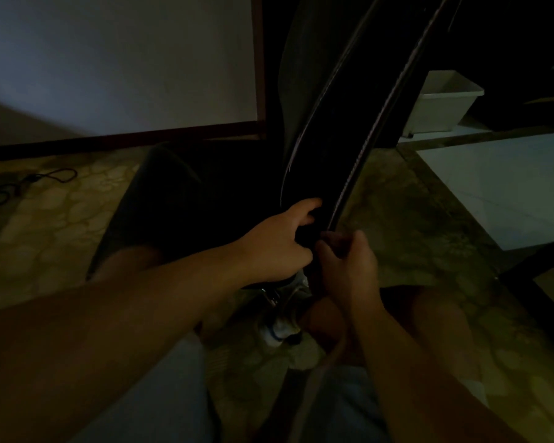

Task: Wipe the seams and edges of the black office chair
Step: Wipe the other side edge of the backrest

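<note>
Dim room — mottled floor (422,212)

Black office chair (349,100), upright, piped edges

I see the black chair (349,91) with a shiny smooth edge, a white plastic tub (442,103), and a blotchy stone-looking floor (429,219).

One chair (349,100) present. Two hands in view: left hand (279,241), right hand (349,263). One white bin (442,103), one cable (29,183) on the floor, one shoe (282,327).
</note>
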The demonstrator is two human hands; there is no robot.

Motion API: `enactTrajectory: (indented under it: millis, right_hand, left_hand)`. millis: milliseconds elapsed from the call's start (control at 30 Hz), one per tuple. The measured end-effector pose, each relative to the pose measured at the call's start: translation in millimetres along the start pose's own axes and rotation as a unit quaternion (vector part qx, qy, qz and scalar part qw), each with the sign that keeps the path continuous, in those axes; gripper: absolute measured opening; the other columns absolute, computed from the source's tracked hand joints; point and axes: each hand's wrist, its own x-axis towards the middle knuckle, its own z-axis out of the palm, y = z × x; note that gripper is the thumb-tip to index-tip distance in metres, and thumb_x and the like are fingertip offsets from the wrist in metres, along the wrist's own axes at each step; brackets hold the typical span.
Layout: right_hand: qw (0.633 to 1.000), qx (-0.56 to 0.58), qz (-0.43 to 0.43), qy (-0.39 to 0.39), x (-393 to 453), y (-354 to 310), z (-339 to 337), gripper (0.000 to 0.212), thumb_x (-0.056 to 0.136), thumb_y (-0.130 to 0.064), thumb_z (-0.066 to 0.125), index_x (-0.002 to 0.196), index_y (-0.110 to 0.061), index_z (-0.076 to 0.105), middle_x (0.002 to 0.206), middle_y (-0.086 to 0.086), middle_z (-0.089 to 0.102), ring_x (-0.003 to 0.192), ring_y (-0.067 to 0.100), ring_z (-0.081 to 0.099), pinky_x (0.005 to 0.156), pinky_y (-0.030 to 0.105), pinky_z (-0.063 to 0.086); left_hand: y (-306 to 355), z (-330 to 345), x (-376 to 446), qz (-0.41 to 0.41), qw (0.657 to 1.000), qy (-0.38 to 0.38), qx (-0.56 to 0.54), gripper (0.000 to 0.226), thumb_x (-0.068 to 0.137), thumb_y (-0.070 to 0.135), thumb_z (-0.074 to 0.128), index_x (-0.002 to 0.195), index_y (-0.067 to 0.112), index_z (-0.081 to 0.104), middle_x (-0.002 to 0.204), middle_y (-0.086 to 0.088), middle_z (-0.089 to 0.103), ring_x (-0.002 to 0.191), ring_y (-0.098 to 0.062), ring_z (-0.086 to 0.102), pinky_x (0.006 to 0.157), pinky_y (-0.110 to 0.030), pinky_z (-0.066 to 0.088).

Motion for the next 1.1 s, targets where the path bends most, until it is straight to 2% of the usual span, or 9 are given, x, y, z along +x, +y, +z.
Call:
enactTrajectory:
  millis: [133,200,300,467,567,667,767,933,1100]
  right_hand:
    - [0.997,-0.013,-0.008,0.07,7.7,0.9,-8.3,0.018,0.09,-0.021,0.068,0.094,-0.014,0.053,0.084,-0.011,0.058,0.078,0.011,0.059,0.053,0.013,0.038]
    - [0.995,-0.005,-0.01,0.097,11.3,-3.9,-12.2,0.021,0.089,-0.02,0.068,0.097,-0.012,0.05,0.082,-0.01,0.054,0.08,0.014,0.059,0.058,0.018,0.039]
    - [0.999,-0.025,-0.018,0.043,5.1,-6.1,-5.6,0.021,0.088,-0.021,0.069,0.096,-0.015,0.051,0.082,-0.007,0.058,0.073,0.004,0.058,0.057,0.017,0.044]
    - [0.996,-0.004,0.008,0.09,4.4,-5.7,-7.6,0.016,0.088,-0.022,0.067,0.096,-0.016,0.054,0.088,-0.006,0.06,0.077,0.004,0.058,0.062,0.017,0.047]
    - [0.999,-0.035,0.001,0.023,-3.5,-7.4,-4.4,0.013,0.089,-0.024,0.067,0.095,-0.023,0.056,0.089,-0.009,0.062,0.079,0.002,0.06,0.064,0.017,0.05]
    - [0.995,0.004,0.005,0.099,-2.6,-5.7,-4.1,0.015,0.087,-0.023,0.068,0.094,-0.02,0.056,0.09,-0.001,0.066,0.08,0.012,0.065,0.073,0.033,0.057]
    - [0.998,-0.027,0.004,0.056,-4.6,-9.9,-0.4,0.015,0.087,-0.023,0.069,0.096,-0.018,0.057,0.087,-0.002,0.065,0.073,0.003,0.061,0.058,0.014,0.049]
    - [0.991,0.006,0.027,0.13,-5.8,-8.5,2.4,0.014,0.09,-0.021,0.066,0.099,-0.016,0.057,0.088,-0.001,0.064,0.071,0.001,0.061,0.055,0.015,0.045]
    - [0.998,-0.019,0.006,0.065,-11.8,-9.6,10.1,0.013,0.089,-0.02,0.068,0.095,-0.02,0.057,0.091,-0.008,0.066,0.078,-0.002,0.063,0.065,0.018,0.05]
  left_hand:
    - [-7.4,5.3,6.7,0.011,0.998,0.008,-0.065,0.086,0.086,0.002,0.063,0.15,0.05,0.03,0.15,0.011,0.046,0.092,-0.021,0.073,0.079,-0.051,0.061]
    - [-10.8,10.7,9.7,0.025,0.995,0.036,-0.093,0.081,0.087,0.001,0.063,0.148,0.046,0.036,0.143,0.011,0.05,0.09,-0.011,0.072,0.081,-0.037,0.063]
    - [-13.4,17.7,13.4,0.044,0.987,0.08,-0.136,0.072,0.087,-0.004,0.06,0.139,0.043,0.046,0.127,0.017,0.056,0.093,-0.002,0.066,0.072,-0.015,0.056]
    - [-33.5,23.9,9.3,0.07,0.988,0.087,-0.106,0.083,0.084,-0.002,0.063,0.13,0.063,0.038,0.125,0.03,0.051,0.117,0.012,0.052,0.085,-0.006,0.046]
    - [-41.3,25.9,4.3,0.089,0.989,0.057,-0.105,0.086,0.082,0.002,0.064,0.14,0.058,0.032,0.135,0.024,0.049,0.125,0.013,0.048,0.097,-0.01,0.045]
    - [-46.0,24.2,5.4,0.097,0.988,0.05,-0.114,0.09,0.081,0.007,0.066,0.136,0.068,0.03,0.144,0.016,0.047,0.131,0.005,0.046,0.092,-0.007,0.045]
    - [-47.9,22.2,6.2,0.102,0.985,0.053,-0.132,0.088,0.079,0.007,0.064,0.131,0.07,0.031,0.142,0.017,0.048,0.127,0.01,0.047,0.09,-0.008,0.046]
    - [-50.9,22.4,6.0,0.113,0.983,0.033,-0.138,0.087,0.086,0.002,0.067,0.139,0.061,0.03,0.145,0.015,0.046,0.126,0.016,0.043,0.089,-0.004,0.044]
    - [-48.4,19.2,6.3,0.114,0.979,0.017,-0.169,0.078,0.078,0.021,0.064,0.139,0.059,0.034,0.142,0.019,0.05,0.124,0.006,0.052,0.101,-0.022,0.048]
